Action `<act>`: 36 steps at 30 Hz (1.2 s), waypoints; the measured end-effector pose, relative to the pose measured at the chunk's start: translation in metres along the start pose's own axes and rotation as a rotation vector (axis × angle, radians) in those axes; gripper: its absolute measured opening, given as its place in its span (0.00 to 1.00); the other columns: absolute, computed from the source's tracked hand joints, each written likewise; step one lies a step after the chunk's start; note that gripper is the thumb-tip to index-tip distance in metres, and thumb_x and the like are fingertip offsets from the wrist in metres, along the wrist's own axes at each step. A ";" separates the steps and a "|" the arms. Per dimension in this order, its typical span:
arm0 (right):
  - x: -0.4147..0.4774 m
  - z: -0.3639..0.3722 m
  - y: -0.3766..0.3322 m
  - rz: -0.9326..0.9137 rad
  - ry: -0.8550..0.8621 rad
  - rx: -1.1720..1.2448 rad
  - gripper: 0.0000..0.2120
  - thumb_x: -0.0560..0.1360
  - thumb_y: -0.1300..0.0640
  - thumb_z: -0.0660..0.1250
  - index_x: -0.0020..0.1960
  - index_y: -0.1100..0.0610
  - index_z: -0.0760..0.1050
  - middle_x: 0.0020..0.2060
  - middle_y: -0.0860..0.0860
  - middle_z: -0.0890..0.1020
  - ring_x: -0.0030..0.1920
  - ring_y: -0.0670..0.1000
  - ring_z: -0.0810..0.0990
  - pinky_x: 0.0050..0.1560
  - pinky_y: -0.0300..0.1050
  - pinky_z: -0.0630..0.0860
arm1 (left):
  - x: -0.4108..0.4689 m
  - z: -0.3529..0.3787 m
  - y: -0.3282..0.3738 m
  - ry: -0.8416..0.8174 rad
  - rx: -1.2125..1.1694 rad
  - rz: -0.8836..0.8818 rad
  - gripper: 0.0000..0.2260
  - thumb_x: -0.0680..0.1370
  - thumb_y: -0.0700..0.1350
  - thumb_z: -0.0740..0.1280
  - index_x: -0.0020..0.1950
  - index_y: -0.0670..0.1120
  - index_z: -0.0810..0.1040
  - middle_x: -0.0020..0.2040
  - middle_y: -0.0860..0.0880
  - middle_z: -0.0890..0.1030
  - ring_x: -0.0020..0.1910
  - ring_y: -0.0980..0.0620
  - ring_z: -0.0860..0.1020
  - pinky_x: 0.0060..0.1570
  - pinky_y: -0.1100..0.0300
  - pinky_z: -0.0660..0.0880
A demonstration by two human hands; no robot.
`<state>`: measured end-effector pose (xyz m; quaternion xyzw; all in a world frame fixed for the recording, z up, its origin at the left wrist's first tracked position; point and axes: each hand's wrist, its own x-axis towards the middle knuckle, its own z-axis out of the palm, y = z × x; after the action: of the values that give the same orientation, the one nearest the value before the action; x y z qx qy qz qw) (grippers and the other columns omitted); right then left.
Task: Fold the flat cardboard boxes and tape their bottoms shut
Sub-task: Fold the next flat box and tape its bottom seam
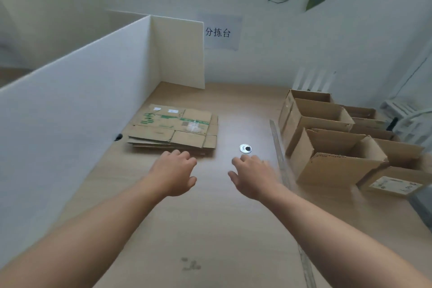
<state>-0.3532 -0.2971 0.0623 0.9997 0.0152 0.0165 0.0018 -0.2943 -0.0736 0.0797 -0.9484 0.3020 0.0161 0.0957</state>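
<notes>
A stack of flat cardboard boxes [174, 130] with green print lies on the wooden table [210, 229], left of centre. My left hand [174, 173] hovers just in front of the stack's near edge, fingers loosely curled, holding nothing. My right hand [253, 174] reaches forward over the bare table to the right of the stack, fingers relaxed and empty. Several folded, open-topped boxes [332, 145] stand in rows on the right side of the table. No tape is visible.
A white partition board [77, 110] walls the table's left side and back-left corner. A round cable grommet [245, 148] sits just beyond my right hand. A metal strip [279, 152] runs along the table beside the folded boxes. A paper sign [218, 33] hangs on the wall.
</notes>
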 end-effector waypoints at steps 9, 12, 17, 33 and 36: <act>0.057 0.001 -0.077 -0.019 -0.095 -0.007 0.17 0.82 0.44 0.54 0.63 0.53 0.71 0.58 0.53 0.75 0.57 0.59 0.73 0.48 0.51 0.65 | -0.016 0.015 -0.098 -0.052 -0.069 -0.143 0.20 0.79 0.59 0.58 0.68 0.51 0.71 0.63 0.50 0.74 0.61 0.47 0.72 0.58 0.52 0.69; 0.079 0.006 -0.089 -0.077 -0.116 -0.035 0.17 0.82 0.44 0.55 0.61 0.53 0.71 0.57 0.53 0.76 0.57 0.59 0.74 0.47 0.51 0.64 | -0.001 0.028 -0.116 -0.124 -0.107 -0.173 0.21 0.79 0.59 0.57 0.69 0.51 0.71 0.65 0.49 0.74 0.62 0.47 0.72 0.58 0.52 0.69; 0.120 0.026 -0.094 -0.060 -0.176 -0.014 0.15 0.81 0.44 0.55 0.59 0.53 0.71 0.55 0.53 0.76 0.56 0.59 0.74 0.46 0.51 0.65 | 0.037 0.049 -0.143 -0.226 -0.101 -0.183 0.21 0.79 0.58 0.57 0.68 0.51 0.72 0.63 0.49 0.75 0.62 0.46 0.72 0.58 0.51 0.69; 0.305 0.107 -0.057 0.329 -0.263 0.244 0.20 0.81 0.42 0.55 0.67 0.51 0.69 0.60 0.53 0.77 0.60 0.58 0.75 0.51 0.52 0.72 | 0.202 0.127 -0.252 -0.089 -0.295 -0.419 0.22 0.79 0.56 0.59 0.71 0.50 0.70 0.69 0.49 0.72 0.66 0.45 0.69 0.61 0.49 0.70; 0.328 0.119 -0.060 0.528 -0.201 0.482 0.22 0.80 0.43 0.58 0.69 0.54 0.69 0.63 0.56 0.77 0.63 0.60 0.74 0.60 0.54 0.74 | 0.229 0.148 -0.278 -0.064 -0.391 -0.489 0.23 0.78 0.56 0.59 0.71 0.50 0.68 0.70 0.47 0.70 0.67 0.44 0.68 0.61 0.48 0.69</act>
<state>-0.0234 -0.2272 -0.0459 0.9375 -0.2401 -0.0860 -0.2367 0.0574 0.0465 -0.0378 -0.9923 0.0529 0.0802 -0.0779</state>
